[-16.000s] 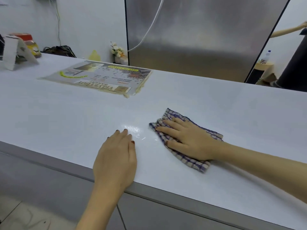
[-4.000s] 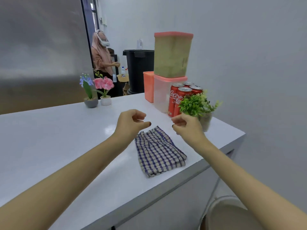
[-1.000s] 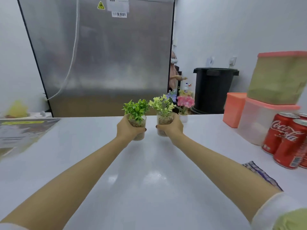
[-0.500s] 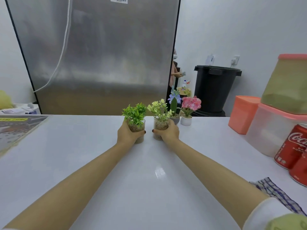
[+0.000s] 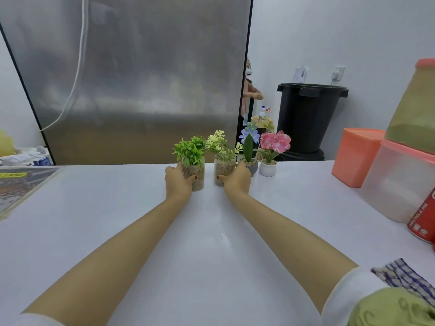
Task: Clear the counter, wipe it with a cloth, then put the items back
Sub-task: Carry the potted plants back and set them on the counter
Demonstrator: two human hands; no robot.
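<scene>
Two small glass pots of pebbles with green sprigs stand side by side near the far edge of the white counter [image 5: 117, 231]. My left hand [image 5: 177, 182] grips the darker green plant [image 5: 191, 161]. My right hand [image 5: 236, 180] grips the pale green plant [image 5: 222, 158]. Both pots rest on the counter top. The checked cloth [image 5: 400, 276] lies at the near right, partly hidden by my sleeve.
Just right of the pots stand a purple flower pot [image 5: 249, 156] and a pink flower pot [image 5: 270, 154]. Orange and clear tubs [image 5: 355, 156] and a red can [image 5: 423, 222] line the right side. A laminated menu [image 5: 21, 184] lies far left. A steel fridge [image 5: 141, 78] stands behind.
Both hands carried the two plants forward and lowered them onto the counter beside the flower pots at the far edge.
</scene>
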